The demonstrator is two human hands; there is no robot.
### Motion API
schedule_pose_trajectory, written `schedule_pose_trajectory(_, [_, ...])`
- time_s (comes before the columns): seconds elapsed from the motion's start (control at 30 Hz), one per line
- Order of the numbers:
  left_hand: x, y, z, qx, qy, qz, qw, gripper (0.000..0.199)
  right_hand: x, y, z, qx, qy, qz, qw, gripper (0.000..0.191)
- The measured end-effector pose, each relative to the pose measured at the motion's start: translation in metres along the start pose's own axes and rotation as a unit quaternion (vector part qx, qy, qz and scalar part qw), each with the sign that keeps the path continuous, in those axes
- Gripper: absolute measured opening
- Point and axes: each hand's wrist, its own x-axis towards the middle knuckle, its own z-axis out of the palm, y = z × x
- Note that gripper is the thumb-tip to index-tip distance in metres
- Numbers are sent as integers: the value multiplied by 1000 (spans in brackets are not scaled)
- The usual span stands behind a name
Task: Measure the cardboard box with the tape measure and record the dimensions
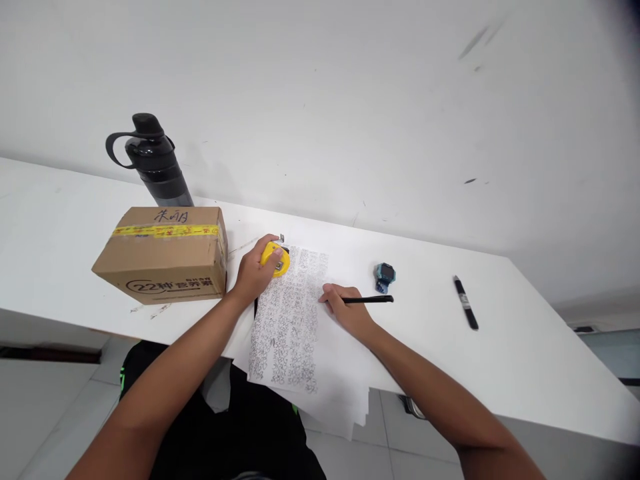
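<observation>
Tape measure, pen, paper.
Left hand grips the likely hard tape measure, best by its rim, at the paper's eleven o'clock; right hand pinches the probably light pen at three.

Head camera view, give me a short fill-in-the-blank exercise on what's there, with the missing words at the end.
1. The left hand holds a ____ tape measure.
2. A pen is held in the person's ____ hand.
3. The cardboard box has the number ____ printed on the side facing the person.
4. The bottle behind the box has a ____ lid.

Missing words: yellow; right; 22; black.
</observation>
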Motion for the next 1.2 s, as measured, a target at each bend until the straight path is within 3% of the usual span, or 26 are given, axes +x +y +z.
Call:
schedule_pose_trajectory(0.1, [-1,2,-1,10,-1,-1,1000,37,0,-1,2,-46,28,-5,999,51])
schedule_pose_trajectory(0.77, [-2,3,1,34,-10,0,999,33,-1,4,3,-64,-31,-37,997,50])
schedule_pose_trajectory(0.97, [-3,2,1,38,-27,-15,999,34,-2,3,3,-65,30,-26,997,51])
schedule_pose_trajectory(1.2, [-4,0,2,60,-33,-14,998,35,-1,2,3,-73,-14,-23,997,49])
